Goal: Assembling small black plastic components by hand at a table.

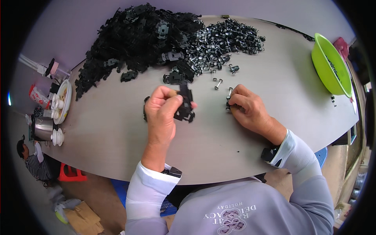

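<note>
A black plastic frame (185, 105), long axis near upright, is clamped in the left hand (162, 111) above the table (117, 133), while a small wheel axle (229, 98) is pinched under the right hand (246, 107), a red-and-white packet (38, 96) lying far left.

A long grey-brown table (117, 133) carries everything. At 11 o'clock a large heap of black plastic frames (137, 35) spreads across its far side. At 12 o'clock, touching that heap, lies a pile of small axles with wheels (225, 41), with 3 or 4 strays (218, 83) just below it. At 2 o'clock sits a green bowl (327, 62). At 9 o'clock a white plate (64, 100) and a metal kettle (43, 128) rest near the edge.
</note>
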`<action>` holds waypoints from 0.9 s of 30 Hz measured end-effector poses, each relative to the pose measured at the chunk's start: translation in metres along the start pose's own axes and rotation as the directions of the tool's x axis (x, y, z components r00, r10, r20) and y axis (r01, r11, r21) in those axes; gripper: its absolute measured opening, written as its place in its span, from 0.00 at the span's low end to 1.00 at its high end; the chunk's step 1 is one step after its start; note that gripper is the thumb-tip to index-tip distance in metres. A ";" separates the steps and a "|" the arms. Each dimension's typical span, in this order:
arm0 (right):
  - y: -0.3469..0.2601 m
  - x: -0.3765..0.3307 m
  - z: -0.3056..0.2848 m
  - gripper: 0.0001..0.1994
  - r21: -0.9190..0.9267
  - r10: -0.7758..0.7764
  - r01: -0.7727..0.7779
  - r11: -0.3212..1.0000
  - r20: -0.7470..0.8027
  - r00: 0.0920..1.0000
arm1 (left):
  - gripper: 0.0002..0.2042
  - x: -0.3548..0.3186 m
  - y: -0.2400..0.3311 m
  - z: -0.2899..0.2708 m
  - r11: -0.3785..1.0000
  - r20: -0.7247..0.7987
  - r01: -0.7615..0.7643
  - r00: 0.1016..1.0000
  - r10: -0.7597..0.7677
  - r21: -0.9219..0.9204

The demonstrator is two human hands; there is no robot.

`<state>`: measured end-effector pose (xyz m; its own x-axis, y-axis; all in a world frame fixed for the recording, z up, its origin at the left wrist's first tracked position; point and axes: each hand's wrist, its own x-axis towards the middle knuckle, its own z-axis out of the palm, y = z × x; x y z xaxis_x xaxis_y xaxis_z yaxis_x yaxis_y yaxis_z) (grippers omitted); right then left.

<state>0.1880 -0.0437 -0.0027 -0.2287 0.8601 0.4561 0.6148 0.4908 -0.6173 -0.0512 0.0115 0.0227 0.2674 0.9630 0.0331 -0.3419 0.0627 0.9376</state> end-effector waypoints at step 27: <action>0.012 0.012 -0.007 0.05 -0.273 -0.046 0.054 0.961 0.037 0.998 | 0.16 -0.016 -0.008 0.027 0.863 0.268 0.492 0.852 -0.450 -0.113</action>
<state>0.1979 -0.0286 -0.0007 -0.2842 0.8413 0.4598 0.7841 0.4800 -0.3935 -0.0286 -0.0114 0.0239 0.6234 0.7218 -0.3007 -0.2658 0.5573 0.7866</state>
